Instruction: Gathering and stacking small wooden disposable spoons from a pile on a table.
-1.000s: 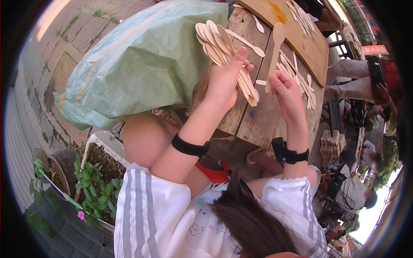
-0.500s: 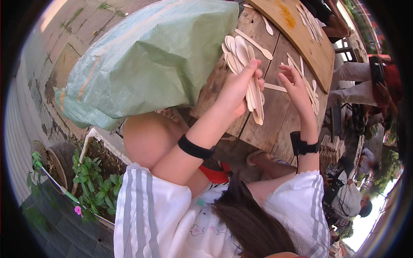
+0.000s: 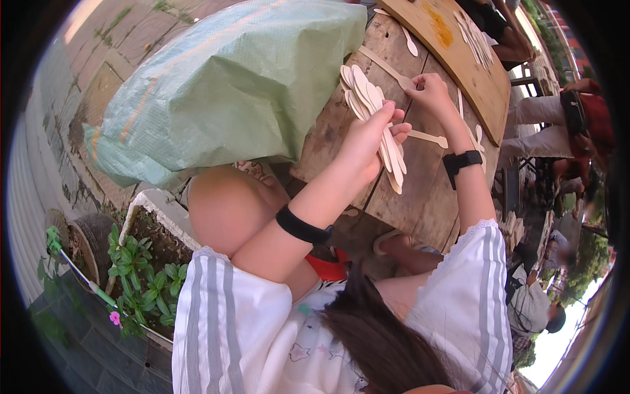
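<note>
A bunch of pale wooden spoons (image 3: 362,88) is gripped in my left hand (image 3: 371,134), its handles poking out below the fist. My right hand (image 3: 433,97) reaches over the table and pinches the wide end of a single wooden spoon (image 3: 387,65) that lies on the planks. Between the two hands another wooden piece of cutlery (image 3: 428,138) rests on the wooden table (image 3: 394,197). More spoons lie partly hidden behind my right wrist.
A large pale green woven sack (image 3: 230,98) bulges at the left, against the table. At the far right a wooden board (image 3: 453,62) carries several spoons and an orange-yellow patch. A planter (image 3: 151,276) stands at lower left. Other people are at the right.
My right hand has moved away from me and its fingers have closed on the end of a lying spoon. My left hand keeps its bunch, nearly in the same place.
</note>
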`<state>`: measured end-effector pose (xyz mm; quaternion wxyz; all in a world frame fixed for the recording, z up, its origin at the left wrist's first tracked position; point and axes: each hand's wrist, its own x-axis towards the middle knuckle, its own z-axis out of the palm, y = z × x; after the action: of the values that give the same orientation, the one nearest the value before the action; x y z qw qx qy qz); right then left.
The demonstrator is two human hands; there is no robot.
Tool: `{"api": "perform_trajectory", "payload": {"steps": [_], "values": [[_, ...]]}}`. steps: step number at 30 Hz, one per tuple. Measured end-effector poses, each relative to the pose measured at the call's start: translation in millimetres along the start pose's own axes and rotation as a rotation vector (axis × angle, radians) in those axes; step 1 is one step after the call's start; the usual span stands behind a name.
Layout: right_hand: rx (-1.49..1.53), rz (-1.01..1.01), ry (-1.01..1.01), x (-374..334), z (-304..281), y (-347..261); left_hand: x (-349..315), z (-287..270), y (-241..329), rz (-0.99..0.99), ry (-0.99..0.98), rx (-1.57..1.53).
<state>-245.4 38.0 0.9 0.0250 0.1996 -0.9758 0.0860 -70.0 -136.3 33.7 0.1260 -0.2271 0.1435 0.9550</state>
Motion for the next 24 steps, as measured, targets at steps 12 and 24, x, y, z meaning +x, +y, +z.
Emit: {"api": "perform_trajectory", "payload": {"steps": [12, 24], "values": [[0.584, 0.044, -0.051, -108, -146, 13, -3, 21, -22, 0.365, -0.183, 0.478], [1.375, 0.061, -0.091, -199, -111, -6, -18, 42, -112, 0.127, -0.599, 0.791]]}}
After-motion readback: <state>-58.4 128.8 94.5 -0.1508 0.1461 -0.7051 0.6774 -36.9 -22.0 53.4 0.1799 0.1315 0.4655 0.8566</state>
